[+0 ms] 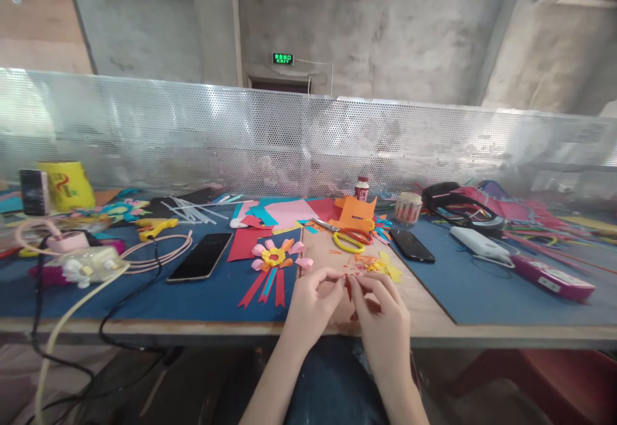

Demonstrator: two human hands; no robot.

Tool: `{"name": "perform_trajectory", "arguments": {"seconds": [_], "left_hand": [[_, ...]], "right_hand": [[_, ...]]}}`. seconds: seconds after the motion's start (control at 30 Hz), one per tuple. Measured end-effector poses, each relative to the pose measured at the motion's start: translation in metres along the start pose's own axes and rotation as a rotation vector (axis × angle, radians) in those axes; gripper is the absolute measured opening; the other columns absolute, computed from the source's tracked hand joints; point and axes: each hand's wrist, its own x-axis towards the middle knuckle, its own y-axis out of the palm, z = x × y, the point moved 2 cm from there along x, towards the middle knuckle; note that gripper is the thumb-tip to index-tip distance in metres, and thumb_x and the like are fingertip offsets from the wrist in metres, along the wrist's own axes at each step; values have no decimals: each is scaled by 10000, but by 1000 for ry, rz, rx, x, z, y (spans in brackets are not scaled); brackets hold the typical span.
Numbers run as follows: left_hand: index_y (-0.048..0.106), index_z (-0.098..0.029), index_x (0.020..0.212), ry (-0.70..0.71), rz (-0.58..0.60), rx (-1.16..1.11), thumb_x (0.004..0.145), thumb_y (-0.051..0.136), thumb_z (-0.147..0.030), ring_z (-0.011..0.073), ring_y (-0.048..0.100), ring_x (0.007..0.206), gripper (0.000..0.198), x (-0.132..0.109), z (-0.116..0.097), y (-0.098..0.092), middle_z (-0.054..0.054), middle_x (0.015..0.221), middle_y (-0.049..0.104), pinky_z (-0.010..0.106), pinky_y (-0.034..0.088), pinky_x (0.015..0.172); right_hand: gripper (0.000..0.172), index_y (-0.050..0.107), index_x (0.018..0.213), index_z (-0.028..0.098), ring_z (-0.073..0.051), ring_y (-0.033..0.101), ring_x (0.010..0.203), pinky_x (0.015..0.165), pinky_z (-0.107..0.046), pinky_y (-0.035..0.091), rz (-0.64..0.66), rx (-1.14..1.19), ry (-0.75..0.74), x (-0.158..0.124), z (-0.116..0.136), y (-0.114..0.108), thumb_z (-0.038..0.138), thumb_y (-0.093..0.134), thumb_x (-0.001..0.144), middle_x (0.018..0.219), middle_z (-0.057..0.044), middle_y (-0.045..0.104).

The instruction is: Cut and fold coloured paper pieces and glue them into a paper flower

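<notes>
Above the near edge of a brown board (424, 290), my left hand (318, 296) and my right hand (380, 303) meet fingertip to fingertip. Both are closed in a pinch on a small orange-red piece (348, 283), mostly hidden by the fingers. Just beyond them lie orange scraps (364, 263) and yellow paper pieces (388, 267). Left of my left hand rests a paper flower (274, 256) with pink and orange petals, a yellow centre and red and blue ribbon tails. Scissors with yellow and orange handles (348, 241) lie farther back on the board.
A black phone (201, 256) lies at left, near cables and a yellow glue gun (157, 227). Another phone (412, 245) is right of the board, with a white power bank (479, 245) beyond. A jar (407, 209) and red bottle (361, 189) stand at the back.
</notes>
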Motion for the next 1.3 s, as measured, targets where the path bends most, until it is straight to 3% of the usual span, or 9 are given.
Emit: {"name": "perform_trajectory", "arguments": {"seconds": [0.3, 0.93, 1.07, 1.3], "left_hand": [[639, -141, 761, -32, -31, 10, 777, 518, -243, 175, 616, 766, 159, 1, 1, 0, 41, 775, 674, 248, 460, 714], [654, -134, 810, -80, 19, -82, 782, 503, -216, 178, 620, 805, 174, 2, 0, 0, 50, 825, 685, 244, 467, 734], [653, -129, 822, -79, 32, -77, 784, 501, -223, 186, 616, 825, 183, 2, 1, 0, 61, 841, 681, 252, 461, 754], [644, -122, 813, -95, 42, -107, 772, 523, -236, 193, 609, 814, 172, 2, 3, 0, 70, 833, 671, 258, 456, 742]], "right_hand": [[145, 621, 811, 174, -102, 542, 573, 469, -224, 504, -6, -112, -171, -3, -5, 2, 253, 501, 830, 869, -67, 555], [111, 605, 879, 177, -143, 562, 761, 620, -265, 528, -24, -170, -296, -3, -12, 4, 172, 506, 828, 888, -67, 542], [116, 609, 863, 179, -147, 557, 768, 607, -259, 519, -5, -145, -251, -1, -13, 4, 196, 499, 831, 881, -66, 550], [133, 623, 812, 180, -141, 554, 699, 501, -230, 484, 58, 35, -24, 3, -11, 0, 273, 529, 807, 887, -67, 559]]}}
